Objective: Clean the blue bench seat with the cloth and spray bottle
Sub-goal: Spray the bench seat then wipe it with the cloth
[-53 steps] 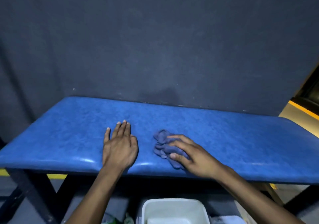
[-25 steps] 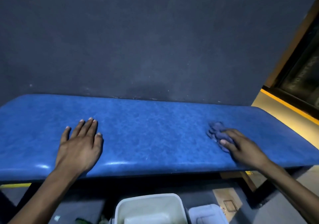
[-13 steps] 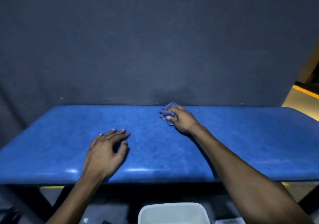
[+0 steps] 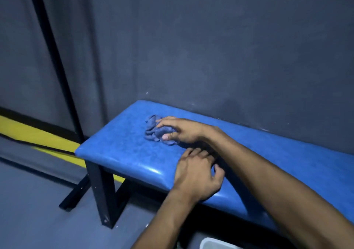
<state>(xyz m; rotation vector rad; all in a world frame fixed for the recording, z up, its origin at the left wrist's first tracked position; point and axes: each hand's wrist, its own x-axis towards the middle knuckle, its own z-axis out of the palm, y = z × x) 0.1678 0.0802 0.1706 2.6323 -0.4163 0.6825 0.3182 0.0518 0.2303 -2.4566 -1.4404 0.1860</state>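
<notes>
The blue padded bench seat [image 4: 122,149] runs from the left end in mid-frame off to the right, against a dark wall. A crumpled blue cloth [image 4: 153,129] lies near the seat's left end, towards the back. My right hand [image 4: 182,130] presses down on the cloth, fingers spread over it, with the arm crossing from the lower right. My left hand [image 4: 197,176] rests on the seat's front edge with its fingers curled, holding nothing. No spray bottle is in view.
Black metal legs [image 4: 103,193] carry the bench's left end. A dark grey wall [image 4: 210,47] stands right behind the seat. A yellow floor stripe [image 4: 38,139] runs at the left. The rim of a white tub [image 4: 214,246] shows at the bottom edge, under the bench.
My right hand has swept the cloth from the back middle of the seat to its left end. My view has swung left. My left hand's fingers have curled.
</notes>
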